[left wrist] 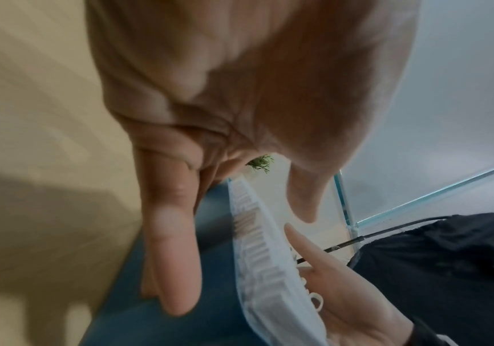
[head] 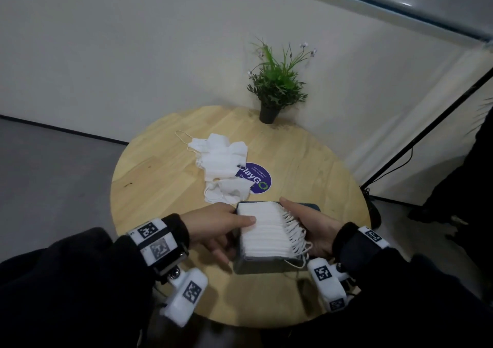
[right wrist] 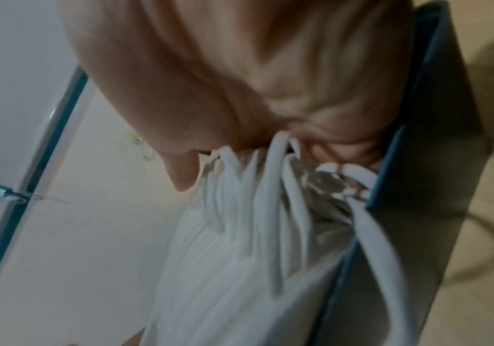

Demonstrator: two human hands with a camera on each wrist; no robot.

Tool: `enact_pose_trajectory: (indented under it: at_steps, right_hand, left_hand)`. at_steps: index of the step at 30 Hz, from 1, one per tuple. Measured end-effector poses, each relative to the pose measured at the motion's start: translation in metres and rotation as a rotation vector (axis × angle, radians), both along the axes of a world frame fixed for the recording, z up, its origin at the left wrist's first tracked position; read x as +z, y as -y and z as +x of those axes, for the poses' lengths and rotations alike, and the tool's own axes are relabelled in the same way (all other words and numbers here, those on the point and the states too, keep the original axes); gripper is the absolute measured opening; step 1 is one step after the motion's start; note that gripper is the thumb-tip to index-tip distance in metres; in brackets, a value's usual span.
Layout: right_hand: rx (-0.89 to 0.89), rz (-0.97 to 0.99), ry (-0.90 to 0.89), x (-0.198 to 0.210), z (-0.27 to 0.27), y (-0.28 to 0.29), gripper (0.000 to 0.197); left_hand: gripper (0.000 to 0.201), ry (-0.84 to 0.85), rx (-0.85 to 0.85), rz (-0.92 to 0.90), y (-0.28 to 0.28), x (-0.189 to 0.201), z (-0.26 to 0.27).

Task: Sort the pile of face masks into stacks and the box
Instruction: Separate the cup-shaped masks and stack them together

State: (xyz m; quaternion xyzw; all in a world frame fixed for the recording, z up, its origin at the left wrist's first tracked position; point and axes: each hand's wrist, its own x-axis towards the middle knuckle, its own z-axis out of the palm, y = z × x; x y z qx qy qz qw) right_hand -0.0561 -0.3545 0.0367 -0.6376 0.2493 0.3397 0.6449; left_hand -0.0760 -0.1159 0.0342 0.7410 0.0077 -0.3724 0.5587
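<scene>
A dark blue box [head: 258,266] stands near the front of the round wooden table [head: 160,174], packed with white face masks [head: 262,230] on edge. My left hand [head: 213,225] is at the box's left side, thumb lying on top of the masks and straight fingers [left wrist: 174,245] flat along the outer wall [left wrist: 216,269]. My right hand [head: 317,227] lies with its palm against the ear loops [right wrist: 269,210] on the right side, between the masks and the box wall [right wrist: 412,163]. A loose pile of white masks [head: 221,161] lies mid-table, beyond the box.
A purple round sticker [head: 257,178] is partly under the loose pile. A potted plant [head: 277,86] stands at the table's far edge by the wall. A black stand leg [head: 426,134] slants down to the floor on the right.
</scene>
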Motion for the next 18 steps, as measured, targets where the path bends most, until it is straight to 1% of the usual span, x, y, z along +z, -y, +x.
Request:
enact_pose_trajectory:
  at_steps: [2,4,6,9,11,13,14,16,17,18]
  right_hand:
    - [-0.039,0.039,0.005,0.002,-0.002,0.003,0.054]
    - [-0.049,0.02,0.002,0.003,-0.002,0.006,0.055]
    - [-0.059,0.028,-0.013,0.007,-0.005,0.008,0.057]
    - [-0.156,0.116,-0.004,0.007,-0.005,0.014,0.06]
    - [-0.229,0.181,-0.022,0.007,-0.005,0.017,0.065]
    - [-0.302,0.234,-0.046,0.005,-0.003,0.022,0.07]
    - [-0.323,0.252,-0.046,0.006,-0.003,0.021,0.07]
    - [-0.345,0.267,-0.039,0.006,-0.002,0.02,0.067]
    - [-0.354,0.245,-0.031,0.005,0.0,0.021,0.065]
    - [-0.36,0.235,-0.017,0.005,0.0,0.022,0.064]
  left_hand:
    - [0.053,0.02,0.001,-0.025,0.001,-0.001,0.0]
    - [0.059,0.056,-0.033,-0.029,0.006,-0.003,-0.004]
    - [0.061,0.129,-0.083,0.007,0.015,-0.008,-0.008]
    - [0.062,0.244,-0.119,0.044,0.019,-0.016,-0.003]
    - [0.057,0.208,-0.107,-0.008,0.019,-0.014,0.004]
    - [0.05,0.164,-0.046,-0.026,0.026,-0.011,0.012]
    - [0.048,0.198,-0.024,0.01,0.031,-0.012,0.016]
    - [0.05,0.379,-0.04,0.18,0.041,-0.019,0.024]
    - [0.05,0.448,-0.051,0.253,0.046,-0.023,0.027]
    - [0.05,0.488,-0.053,0.285,0.05,-0.027,0.03]
